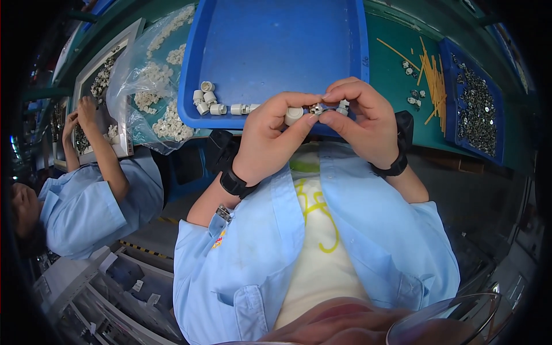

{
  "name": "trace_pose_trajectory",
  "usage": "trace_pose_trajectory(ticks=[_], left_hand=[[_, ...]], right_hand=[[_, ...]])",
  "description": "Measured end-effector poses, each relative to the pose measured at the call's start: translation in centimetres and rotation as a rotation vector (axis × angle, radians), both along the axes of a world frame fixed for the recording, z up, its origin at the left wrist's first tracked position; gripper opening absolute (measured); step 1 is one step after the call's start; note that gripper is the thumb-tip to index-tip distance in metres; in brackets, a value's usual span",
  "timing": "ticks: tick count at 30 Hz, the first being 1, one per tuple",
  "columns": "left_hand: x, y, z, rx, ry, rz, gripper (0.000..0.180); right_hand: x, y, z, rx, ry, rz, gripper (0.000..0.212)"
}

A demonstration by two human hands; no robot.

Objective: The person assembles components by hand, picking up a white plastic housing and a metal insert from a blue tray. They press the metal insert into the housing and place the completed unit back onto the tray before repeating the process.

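Green bench [397, 75], blue tray [270, 34]: my left hand [267, 141] pinched a white cap [294, 115], right hand [359, 118] gripped a metal fitting [317, 108] over the tray rim; a loose pinch risked dropping either.

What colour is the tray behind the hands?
Blue, seen clearly in the head view: the tray holds small white cylindrical parts.

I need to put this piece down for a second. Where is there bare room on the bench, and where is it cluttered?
The big blue tray is mostly bare; only white cylindrical parts line its near edge. Green bench between it and the yellow sticks is nearly free. Crowded: the smaller blue tray of metal bits and the plastic bag of white parts.
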State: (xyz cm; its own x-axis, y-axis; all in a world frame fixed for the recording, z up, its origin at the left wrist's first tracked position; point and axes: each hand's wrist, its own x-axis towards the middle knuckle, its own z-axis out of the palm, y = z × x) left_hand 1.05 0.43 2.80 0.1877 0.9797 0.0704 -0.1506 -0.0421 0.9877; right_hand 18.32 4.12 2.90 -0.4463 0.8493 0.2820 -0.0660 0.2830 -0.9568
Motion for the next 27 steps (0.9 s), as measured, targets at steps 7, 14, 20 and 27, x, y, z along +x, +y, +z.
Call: trace_pose_trajectory(ticks=[7,14,20,27], left_hand=[[-0.2,-0.1,-0.6,0.171,0.02,0.0,0.047],[0.1,0.1,-0.4,0.1,-0.049,0.016,0.045],[-1.8,1.3,-2.2,-0.113,-0.178,-0.057,0.031],[0.0,2.2,0.8,-0.415,-0.633,0.202,0.031]], right_hand=[[0.1,0.4,0.6,0.175,-0.111,0.018,0.023],[0.4,0.6,0.6,0.347,-0.175,-0.01,0.021],[0.8,0.8,0.3,0.104,-0.087,-0.08,0.018],[0.8,1.1,-0.2,0.023,-0.112,-0.055,0.016]])
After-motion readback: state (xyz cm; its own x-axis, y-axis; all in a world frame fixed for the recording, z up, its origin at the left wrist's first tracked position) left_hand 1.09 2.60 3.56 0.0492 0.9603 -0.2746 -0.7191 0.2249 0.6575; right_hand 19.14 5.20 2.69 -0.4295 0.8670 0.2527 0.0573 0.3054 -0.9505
